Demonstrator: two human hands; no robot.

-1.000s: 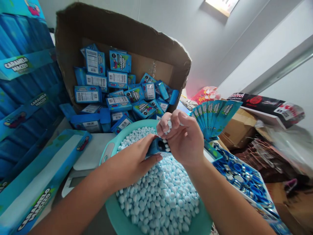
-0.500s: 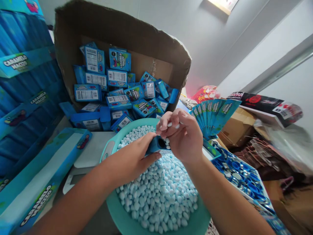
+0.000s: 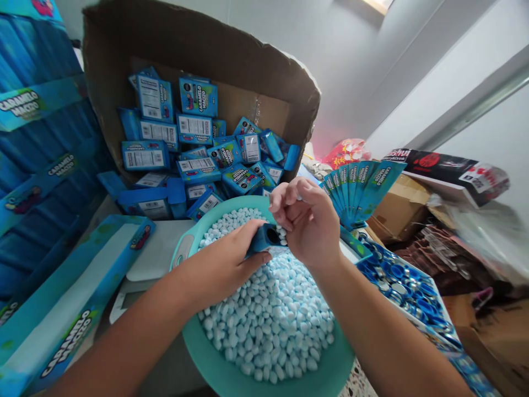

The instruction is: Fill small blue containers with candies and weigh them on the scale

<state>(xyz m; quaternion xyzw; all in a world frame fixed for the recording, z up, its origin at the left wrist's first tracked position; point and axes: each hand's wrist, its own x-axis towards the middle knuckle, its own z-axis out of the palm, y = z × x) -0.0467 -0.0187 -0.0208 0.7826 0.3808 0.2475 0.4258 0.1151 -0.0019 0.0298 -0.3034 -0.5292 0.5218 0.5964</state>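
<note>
My left hand (image 3: 242,251) grips a small blue candy box (image 3: 261,241) whose dark round opening faces up and to the right. Beside that opening, my right hand (image 3: 309,223) is turned palm up with its fingers curled around a few pale candies (image 3: 282,234). Several of these rest between the palm and the box's edge. Both hands are above a turquoise basin (image 3: 198,353) heaped with pale blue, pebble-shaped candies (image 3: 268,320). How many candies the curled fingers hide, I cannot make out.
Behind the basin, a cardboard carton (image 3: 198,33) holds many filled blue boxes (image 3: 197,129). Blue display trays (image 3: 41,160) stack up at left, near a long open tray (image 3: 82,275). At right are fanned flat cartons (image 3: 363,190) and a bin of blue-and-silver caps (image 3: 400,292).
My right hand has lowered slightly, and fewer candies show between its fingers. The left hand keeps its hold on the box. The whole view has shifted a little.
</note>
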